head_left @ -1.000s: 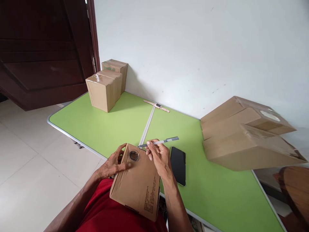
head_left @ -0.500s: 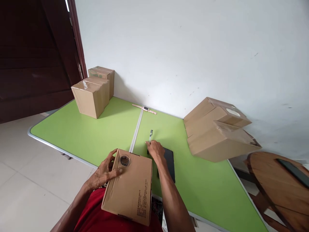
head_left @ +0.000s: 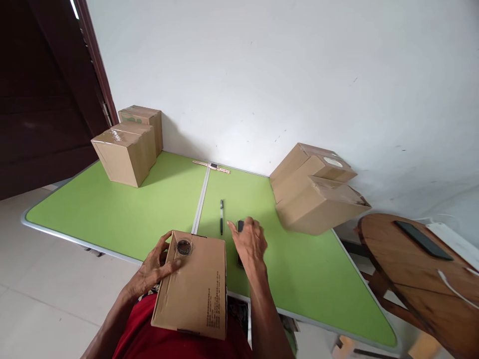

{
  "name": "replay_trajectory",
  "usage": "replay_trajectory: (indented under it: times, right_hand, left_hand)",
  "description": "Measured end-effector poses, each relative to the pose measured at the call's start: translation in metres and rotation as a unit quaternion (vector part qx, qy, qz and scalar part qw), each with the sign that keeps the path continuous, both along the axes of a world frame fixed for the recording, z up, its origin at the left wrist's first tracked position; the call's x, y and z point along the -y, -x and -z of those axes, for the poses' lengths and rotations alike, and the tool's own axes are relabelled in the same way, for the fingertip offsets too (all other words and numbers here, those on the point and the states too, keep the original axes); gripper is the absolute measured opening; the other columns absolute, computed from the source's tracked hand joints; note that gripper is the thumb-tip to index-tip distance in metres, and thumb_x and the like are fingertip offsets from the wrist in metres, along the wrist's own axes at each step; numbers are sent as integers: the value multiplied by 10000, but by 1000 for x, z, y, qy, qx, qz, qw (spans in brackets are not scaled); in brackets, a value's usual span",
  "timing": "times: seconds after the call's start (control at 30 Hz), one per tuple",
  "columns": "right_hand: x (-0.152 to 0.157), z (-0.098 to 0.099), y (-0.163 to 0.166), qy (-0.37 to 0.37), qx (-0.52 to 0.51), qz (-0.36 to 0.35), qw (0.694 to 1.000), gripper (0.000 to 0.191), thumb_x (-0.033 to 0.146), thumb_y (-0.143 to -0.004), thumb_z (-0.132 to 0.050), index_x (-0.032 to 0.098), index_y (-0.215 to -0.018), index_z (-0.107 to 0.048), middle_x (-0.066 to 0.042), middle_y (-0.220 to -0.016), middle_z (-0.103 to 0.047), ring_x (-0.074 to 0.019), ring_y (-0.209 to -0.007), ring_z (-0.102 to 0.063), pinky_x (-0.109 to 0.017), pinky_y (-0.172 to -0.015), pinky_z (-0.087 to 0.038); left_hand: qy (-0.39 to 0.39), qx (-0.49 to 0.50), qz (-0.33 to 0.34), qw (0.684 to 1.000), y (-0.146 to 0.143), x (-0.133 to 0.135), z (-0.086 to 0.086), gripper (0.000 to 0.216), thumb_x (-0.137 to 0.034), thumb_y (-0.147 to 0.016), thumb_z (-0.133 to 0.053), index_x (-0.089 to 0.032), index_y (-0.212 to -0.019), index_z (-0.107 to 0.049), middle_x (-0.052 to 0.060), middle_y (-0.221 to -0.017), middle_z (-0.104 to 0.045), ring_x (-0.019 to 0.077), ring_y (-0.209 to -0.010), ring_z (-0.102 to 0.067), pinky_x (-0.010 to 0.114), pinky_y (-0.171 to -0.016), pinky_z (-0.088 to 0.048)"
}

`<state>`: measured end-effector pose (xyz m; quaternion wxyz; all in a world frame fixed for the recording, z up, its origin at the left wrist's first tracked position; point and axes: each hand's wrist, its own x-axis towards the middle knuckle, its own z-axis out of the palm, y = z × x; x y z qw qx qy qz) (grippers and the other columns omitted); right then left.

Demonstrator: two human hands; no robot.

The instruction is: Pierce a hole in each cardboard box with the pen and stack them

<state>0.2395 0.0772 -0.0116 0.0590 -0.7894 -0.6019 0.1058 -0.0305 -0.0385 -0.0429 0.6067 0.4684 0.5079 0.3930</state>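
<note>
My left hand point(head_left: 155, 271) grips the left side of a brown cardboard box point(head_left: 198, 284), its thumb lying across the top face. The box rests tilted against my lap at the table's near edge. A dark round patch point(head_left: 183, 247) sits near its upper left corner, with printed text at lower right. My right hand point(head_left: 250, 243) is over a dark flat phone-like slab point(head_left: 240, 227), thumb spread to the left and fingers bent over it; most of the slab is hidden. Left of this hand lies a black and grey pen point(head_left: 221, 217) on the green table point(head_left: 168, 199).
A pink-strapped watch point(head_left: 213, 166) lies by the wall. Cardboard boxes point(head_left: 119, 154) stand at the back left, and more cardboard boxes point(head_left: 318, 199) at the right. Beyond the table's right edge is a wooden stool point(head_left: 404, 259) bearing a dark phone-like slab point(head_left: 422, 240) and a white power strip point(head_left: 452, 244).
My right hand has let go of the pen, leaving it on the table, and has moved right over the dark slab. My left hand keeps its hold on the box. The view has turned right.
</note>
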Motion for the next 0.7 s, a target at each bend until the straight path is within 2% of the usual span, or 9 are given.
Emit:
replay_trajectory:
  times: [0.07, 0.13, 0.23, 0.33, 0.4, 0.5, 0.57, 0.63, 0.7]
  right_hand:
    - [24, 4, -14, -6, 11, 45, 999, 668, 563, -1010, -661, 1, -1362, -576, -325, -1370, -616, -453, -1338, -563, -507, -961, -522]
    - [42, 11, -23, 4, 5, 73, 997, 714, 571, -939, -745, -11, -1323, -591, -347, -1334, -611, -500, -1346, -539, -558, -975, -510]
    - [50, 23, -30, 11, -32, 83, 996, 712, 546, -900, -775, -10, -1306, -594, -349, -1329, -605, -494, -1331, -560, -515, -955, -521]
    - [45, 29, -37, 6, -88, 88, 992, 862, 570, -791, -847, -50, -1314, -554, -383, -1328, -593, -518, -1291, -588, -493, -915, -524]
    - [43, 30, -44, 4, -135, 88, 987, 848, 582, -727, -863, -6, -1266, -575, -349, -1247, -648, -499, -1175, -653, -481, -853, -527]
    - [51, 35, -56, 0, -219, 86, 972, 578, 578, -690, -819, 162, -1043, -628, -185, -985, -726, -414, -948, -708, -450, -768, -521]
    - [63, 40, -63, -8, -280, 94, 955, 474, 608, -667, -791, 236, -891, -601, -113, -869, -717, -383, -908, -708, -448, -779, -531]
    - [78, 46, -66, -22, -344, 115, 932, 489, 677, -669, -751, 258, -871, -600, -107, -930, -746, -372, -1003, -715, -445, -840, -558]
    - [94, 50, -67, -35, -400, 149, 904, 572, 747, -692, -690, 258, -985, -634, -117, -1103, -775, -357, -1143, -710, -430, -882, -586]
  left_hand:
    - [-2, -13, -2, 1000, 1, 0, -1, 950, -586, -926, -761, -277, -1678, -270, 173, -1538, -591, 391, -1405, -603, 532, -1124, -542]
    - [-5, -16, 0, 1000, 1, 0, -2, 935, -581, -936, -750, -292, -1683, -268, 166, -1546, -593, 401, -1426, -586, 547, -1132, -533]
    - [-7, -17, 7, 1000, 1, 0, -4, 944, -585, -938, -744, -288, -1687, -254, 174, -1567, -573, 403, -1428, -583, 553, -1133, -530]
    - [-7, -16, 5, 1000, 0, 0, -3, 928, -593, -935, -742, -269, -1669, -277, 176, -1545, -581, 396, -1417, -590, 553, -1148, -517]
    - [-8, -17, 2, 1000, 0, 0, -2, 916, -598, -930, -746, -258, -1655, -301, 177, -1524, -593, 396, -1403, -601, 557, -1154, -512]
    - [-8, -14, 2, 1000, 0, 1, -1, 900, -595, -927, -754, -271, -1646, -320, 173, -1550, -576, 398, -1417, -589, 548, -1147, -522]
    - [-7, -9, 2, 1000, 0, 1, -2, 896, -590, -933, -753, -289, -1653, -312, 166, -1578, -555, 398, -1444, -566, 535, -1140, -531]
    - [-2, -9, 0, 1000, 1, 2, -3, 902, -584, -936, -754, -299, -1661, -299, 160, -1580, -557, 397, -1452, -559, 526, -1133, -537]
    - [1, -10, 2, 1000, 1, 2, -4, 900, -577, -943, -750, -300, -1666, -293, 157, -1566, -572, 395, -1441, -572, 526, -1132, -536]
